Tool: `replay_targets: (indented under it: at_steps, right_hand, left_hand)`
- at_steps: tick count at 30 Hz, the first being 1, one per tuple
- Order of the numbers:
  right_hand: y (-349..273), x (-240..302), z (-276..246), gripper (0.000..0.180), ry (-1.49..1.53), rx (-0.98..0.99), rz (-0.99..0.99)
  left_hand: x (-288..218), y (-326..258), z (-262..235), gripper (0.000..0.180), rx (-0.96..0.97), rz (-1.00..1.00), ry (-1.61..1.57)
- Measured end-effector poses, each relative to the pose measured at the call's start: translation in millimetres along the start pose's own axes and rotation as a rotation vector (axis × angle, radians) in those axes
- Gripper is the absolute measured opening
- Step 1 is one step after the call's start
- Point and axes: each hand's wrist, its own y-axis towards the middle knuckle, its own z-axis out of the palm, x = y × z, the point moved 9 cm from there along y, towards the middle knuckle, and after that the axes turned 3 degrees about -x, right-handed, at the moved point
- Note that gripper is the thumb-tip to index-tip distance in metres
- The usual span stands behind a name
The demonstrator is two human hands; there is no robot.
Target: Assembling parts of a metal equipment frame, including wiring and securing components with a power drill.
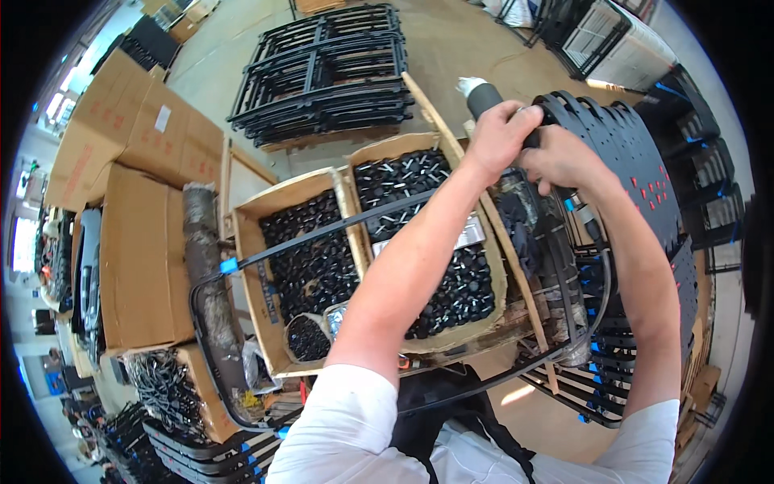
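My left hand [501, 143] is closed round a dark cylinder [484, 98], which has a ragged white end and sticks out beyond my knuckles. Just to its right, my right hand [564, 157] is closed with curled fingers; what they grip is mostly hidden. A small black part [531, 138] shows between the two hands. Below them a black tubular frame [322, 234] with blue tape at its corners lies across the boxes. My hands are near its far right corner, but I cannot tell whether they touch it.
Two open cardboard boxes of small black parts [310, 266] [451, 290] stand under the frame. Wrapped rolls [205, 266] flank them. Black perforated panels [625, 153] are stacked at right, black frames [322, 73] on a pallet ahead, and large cartons [141, 250] at left.
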Motion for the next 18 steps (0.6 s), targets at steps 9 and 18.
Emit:
replay_targets:
  at_steps: [9,18]
  right_hand:
    - [-26,187,179,0.031,-0.171,0.277,-0.178]
    - [-34,223,217,0.034,-0.162,0.248,-0.162]
  left_hand:
    - [-80,-136,-221,0.022,-0.274,-0.037,0.012]
    - [-72,-157,-267,0.028,-0.260,-0.058,-0.072]
